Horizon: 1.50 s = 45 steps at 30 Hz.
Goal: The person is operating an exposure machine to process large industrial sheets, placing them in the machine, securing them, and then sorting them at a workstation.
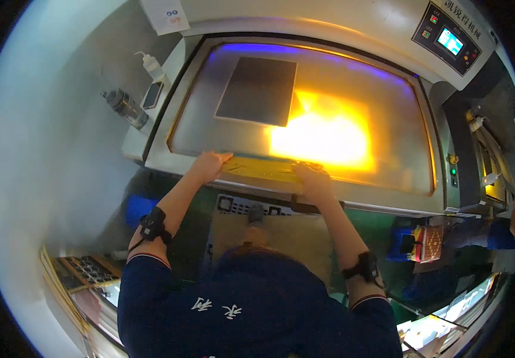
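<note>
A thin, flat sheet with a yellow sheen (260,167) is tilted at the near edge of a large machine bed, seen nearly edge-on. My left hand (211,166) closes on its left end. At the other end, my right hand (313,180) grips it, fingers partly hidden by the sheet and glare. Farther in, a dark rectangular panel (257,90) lies flat on the shiny bed (391,107), left of centre. Bright yellow-white light glares off the bed between that panel and my right hand.
A raised frame (177,122) borders the bed. On the left ledge stand a white squeeze bottle (151,65), a phone (153,95) and a clear bottle (125,108). A control panel (447,39) sits upper right, buttons (453,170) at the right edge. Another person (503,232) is far right.
</note>
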Motion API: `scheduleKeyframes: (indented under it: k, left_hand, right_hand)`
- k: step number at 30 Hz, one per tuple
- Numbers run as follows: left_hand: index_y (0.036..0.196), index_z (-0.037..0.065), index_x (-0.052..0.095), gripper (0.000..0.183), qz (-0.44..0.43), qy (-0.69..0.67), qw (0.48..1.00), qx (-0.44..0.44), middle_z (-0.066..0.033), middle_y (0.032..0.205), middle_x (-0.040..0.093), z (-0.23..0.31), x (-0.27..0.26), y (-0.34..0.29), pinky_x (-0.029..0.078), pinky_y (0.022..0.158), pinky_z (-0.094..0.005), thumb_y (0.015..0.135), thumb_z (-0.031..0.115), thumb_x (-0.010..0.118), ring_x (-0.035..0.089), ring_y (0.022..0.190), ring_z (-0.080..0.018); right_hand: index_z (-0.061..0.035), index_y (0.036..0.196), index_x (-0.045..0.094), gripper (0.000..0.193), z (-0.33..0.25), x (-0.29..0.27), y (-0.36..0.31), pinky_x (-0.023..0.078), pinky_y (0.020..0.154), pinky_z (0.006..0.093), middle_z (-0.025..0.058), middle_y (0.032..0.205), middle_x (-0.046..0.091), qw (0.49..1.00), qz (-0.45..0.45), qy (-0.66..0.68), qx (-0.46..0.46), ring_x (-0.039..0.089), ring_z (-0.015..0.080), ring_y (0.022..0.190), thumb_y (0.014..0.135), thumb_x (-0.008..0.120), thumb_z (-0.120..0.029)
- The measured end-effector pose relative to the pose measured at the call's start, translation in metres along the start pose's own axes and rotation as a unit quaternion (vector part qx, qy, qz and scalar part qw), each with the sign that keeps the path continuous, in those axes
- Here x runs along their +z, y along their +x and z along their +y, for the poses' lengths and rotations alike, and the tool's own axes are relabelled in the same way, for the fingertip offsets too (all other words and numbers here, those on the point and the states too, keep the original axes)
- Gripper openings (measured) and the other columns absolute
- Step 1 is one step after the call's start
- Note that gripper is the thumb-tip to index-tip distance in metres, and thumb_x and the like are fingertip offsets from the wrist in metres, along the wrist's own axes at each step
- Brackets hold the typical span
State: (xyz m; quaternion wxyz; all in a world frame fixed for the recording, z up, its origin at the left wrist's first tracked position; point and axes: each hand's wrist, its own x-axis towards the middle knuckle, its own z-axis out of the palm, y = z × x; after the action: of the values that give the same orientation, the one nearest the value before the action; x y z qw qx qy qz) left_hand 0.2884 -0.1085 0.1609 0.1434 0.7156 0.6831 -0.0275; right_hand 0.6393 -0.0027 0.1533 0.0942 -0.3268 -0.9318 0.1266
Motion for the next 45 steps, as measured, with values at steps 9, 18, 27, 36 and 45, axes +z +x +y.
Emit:
scheduleKeyframes:
  k: [9,18,27,36,45]
  left_hand:
    - [0.139,0.013,0.047,0.067,0.042,-0.010,0.994,0.098,-0.0095,0.136,0.055,-0.146,0.000,0.125,0.048,0.095,-0.0487,0.074,0.001,0.060,0.058,0.114,-0.0368]
    - [0.136,0.024,0.053,0.063,-0.173,0.009,0.984,-0.048,-0.0148,0.118,0.065,-0.208,-0.162,0.388,0.051,0.093,-0.0457,0.079,-0.003,0.055,0.063,0.106,-0.0339]
    - [0.137,0.022,0.049,0.061,0.092,0.098,0.991,-0.025,-0.0177,0.120,0.063,-0.335,-0.114,0.564,0.050,0.095,-0.0471,0.080,0.002,0.059,0.061,0.111,-0.0351]
    - [0.145,0.023,0.035,0.079,0.077,0.089,0.992,-0.053,-0.0148,0.140,0.049,-0.292,-0.093,0.513,0.037,0.103,-0.0612,0.076,0.000,0.064,0.043,0.131,-0.0409]
    - [0.150,0.008,0.027,0.085,-0.159,0.070,0.972,0.159,-0.0134,0.150,0.038,-0.127,-0.019,0.150,0.024,0.111,-0.0628,0.077,0.019,0.069,0.040,0.130,-0.0477]
  right_hand:
    - [-0.0138,0.141,0.046,0.066,0.032,0.034,0.168,0.034,0.110,0.0418,0.0129,0.143,0.047,0.989,-0.147,0.014,0.024,0.041,0.0296,0.134,0.078,0.052,0.005]
    - [-0.0388,0.139,0.044,0.064,0.181,0.008,0.435,0.053,0.087,0.0496,0.0152,0.116,0.066,0.967,-0.228,-0.035,0.112,0.065,0.0364,0.102,0.080,0.066,-0.036]
    - [-0.0220,0.148,0.035,0.082,0.281,0.064,0.617,0.037,0.111,0.0421,0.0076,0.151,0.038,0.980,-0.064,-0.178,0.060,0.040,0.0304,0.135,0.073,0.048,0.010]
    - [-0.0208,0.145,0.040,0.068,0.252,0.074,0.551,0.029,0.114,0.0504,0.0072,0.151,0.038,0.980,0.011,-0.194,0.030,0.038,0.0302,0.137,0.080,0.051,-0.002]
    - [-0.0148,0.134,0.052,0.056,0.083,-0.006,0.192,0.040,0.105,0.0528,0.0133,0.146,0.042,0.969,-0.244,0.030,-0.039,0.043,0.0347,0.133,0.079,0.059,-0.007]
